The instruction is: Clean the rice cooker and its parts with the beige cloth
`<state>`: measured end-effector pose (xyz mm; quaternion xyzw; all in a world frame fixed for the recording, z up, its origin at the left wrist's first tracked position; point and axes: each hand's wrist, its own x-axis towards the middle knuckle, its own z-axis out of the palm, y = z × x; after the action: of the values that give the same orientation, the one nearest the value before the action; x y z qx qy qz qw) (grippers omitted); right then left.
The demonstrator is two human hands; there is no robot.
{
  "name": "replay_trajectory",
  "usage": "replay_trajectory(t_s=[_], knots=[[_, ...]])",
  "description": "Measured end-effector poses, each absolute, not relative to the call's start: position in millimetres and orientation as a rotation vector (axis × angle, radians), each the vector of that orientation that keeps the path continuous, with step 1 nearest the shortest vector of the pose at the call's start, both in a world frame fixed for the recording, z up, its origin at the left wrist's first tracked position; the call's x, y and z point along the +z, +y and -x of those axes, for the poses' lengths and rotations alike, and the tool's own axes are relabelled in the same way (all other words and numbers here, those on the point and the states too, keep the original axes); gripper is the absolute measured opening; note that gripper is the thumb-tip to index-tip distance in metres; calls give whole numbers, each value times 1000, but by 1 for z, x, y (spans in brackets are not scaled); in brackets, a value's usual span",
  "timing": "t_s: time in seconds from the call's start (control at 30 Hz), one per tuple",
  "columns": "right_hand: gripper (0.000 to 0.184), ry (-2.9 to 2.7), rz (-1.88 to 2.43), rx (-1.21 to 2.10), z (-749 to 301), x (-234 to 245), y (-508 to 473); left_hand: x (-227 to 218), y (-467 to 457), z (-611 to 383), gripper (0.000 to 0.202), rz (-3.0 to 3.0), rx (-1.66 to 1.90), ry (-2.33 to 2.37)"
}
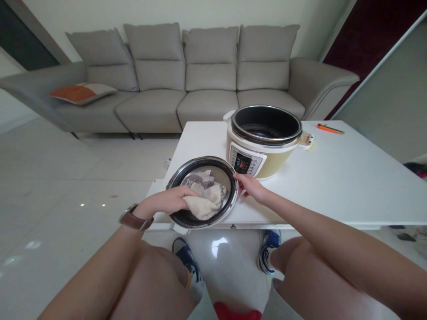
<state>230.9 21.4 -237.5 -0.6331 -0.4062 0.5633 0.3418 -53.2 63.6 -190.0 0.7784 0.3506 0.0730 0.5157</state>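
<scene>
An upturned round pot lid (230,204) with a black inner ring lies at the table's front left edge. My right hand (250,186) grips the lid's right rim, thumb on top and fingers beneath. A crumpled grey and cream cloth (205,202) rests against the lid's inner face. My left hand (175,200), with a brown-strapped watch on the wrist, is closed on the cloth's left side; its fingertips are partly hidden by the folds. Just behind the lid stands an electric pressure cooker (273,162), its top uncovered and its dark inner pot (267,118) in place.
The white table (333,178) spreads to the right of the cooker. An orange utility knife (329,129) lies near its back edge. Beyond stands a long grey sofa (207,102) with an orange and white cushion (82,92). My legs and shoes are below the table's front edge.
</scene>
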Motion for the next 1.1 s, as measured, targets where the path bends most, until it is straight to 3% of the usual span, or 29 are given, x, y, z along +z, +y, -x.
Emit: replay_trajectory(t_s=[0.07, 0.23, 0.43, 0.57, 0.67, 0.87, 1.1], knots=[[36, -1059, 1651, 1447, -231, -239, 23, -192, 68, 56, 16, -1738, 247, 930], [39, -1029, 1667, 1454, -229, -240, 24, -198, 81, 60, 41, -1232, 900, 1202], [37, -1015, 1679, 1456, -228, -237, 22, -197, 99, 66, 38, -1137, 1518, 1177], [35, -1032, 1660, 1460, -228, -236, 20, -195, 102, 76, 40, -1369, 1666, 1380], [37, -1038, 1644, 1476, -228, -237, 19, -196, 97, 74, 44, -1685, 1506, 1417], [37, -1022, 1637, 1485, -229, -239, 20, -215, 87, 49, 45, -2263, 549, 859], [43, -1010, 1635, 1506, -228, -238, 19, -224, 91, 47, 48, -2281, 283, 893]])
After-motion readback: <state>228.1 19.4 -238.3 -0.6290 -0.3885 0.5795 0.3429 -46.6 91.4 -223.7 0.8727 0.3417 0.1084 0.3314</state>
